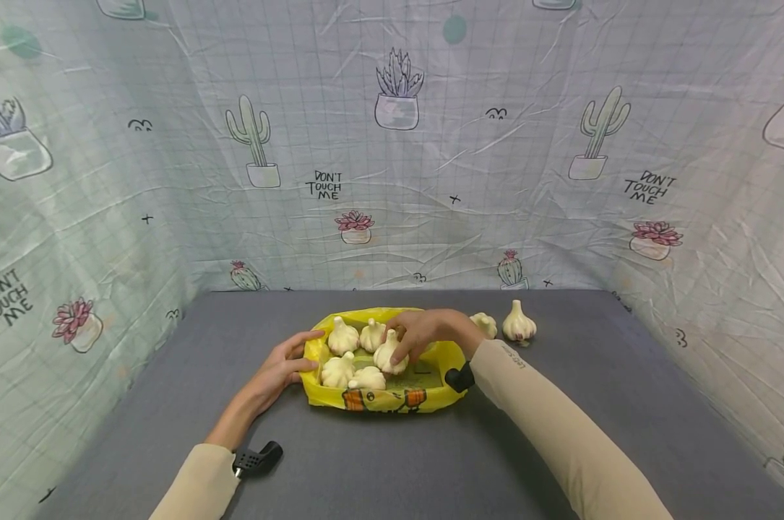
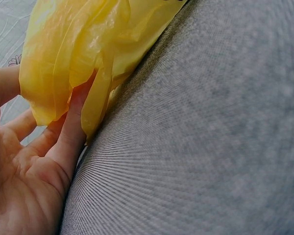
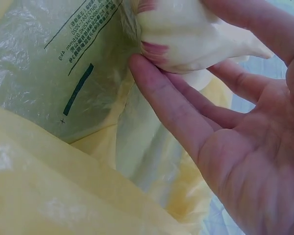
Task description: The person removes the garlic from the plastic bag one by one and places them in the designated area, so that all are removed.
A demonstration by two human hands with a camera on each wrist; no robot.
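Observation:
A yellow plastic bag (image 1: 392, 401) lies with its mouth spread wide, several garlic bulbs (image 1: 343, 336) inside it. My left hand (image 1: 281, 372) holds the bag's left end, fingers and thumb at its edge; in the left wrist view, yellow folds (image 2: 88, 44) partly cover the fingertips. Over the bag's middle, my right hand (image 1: 420, 336) grips one garlic bulb (image 1: 389, 354), its stem pointing up. Up close in the right wrist view, that garlic bulb (image 3: 181, 39) shows purple streaks, fingers against its side and the bag's printed inner surface (image 3: 54, 63) beneath.
Two more garlic bulbs sit outside the bag at the right: one garlic bulb (image 1: 519, 323) in full view, another (image 1: 485, 325) partly behind the right forearm. The grey tabletop (image 1: 378, 462) meets a patterned cloth backdrop (image 1: 392, 159) at the back and sides.

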